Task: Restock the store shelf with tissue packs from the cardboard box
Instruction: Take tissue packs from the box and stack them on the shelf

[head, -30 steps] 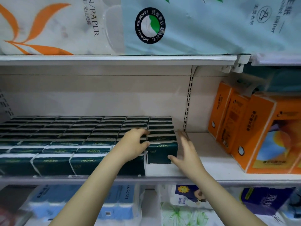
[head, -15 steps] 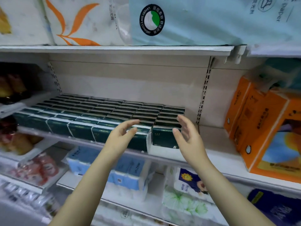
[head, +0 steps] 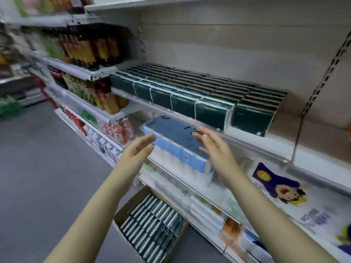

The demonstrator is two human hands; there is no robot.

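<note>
Rows of dark green tissue packs [head: 207, 95] fill the white store shelf [head: 296, 145] from its left end to past the middle. A cardboard box [head: 125, 205] stands on the floor below, packed with several more green tissue packs [head: 152, 228]. My left hand [head: 136, 150] and my right hand [head: 214, 147] hang in the air in front of the shelf below, palms facing each other, fingers straight, holding nothing. Both hands are well above the box and below the stocked shelf.
Blue tissue packs [head: 176, 141] lie on the shelf behind my hands. Bottles [head: 91, 52] and drinks [head: 119, 130] fill the shelves to the left. A purple cartoon package [head: 279, 185] lies lower right. Grey floor [head: 38, 168] spreads to the left.
My hands have pulled back from the green packs and dropped lower. The view has swung left and down, bringing the cardboard box and the aisle into sight.
</note>
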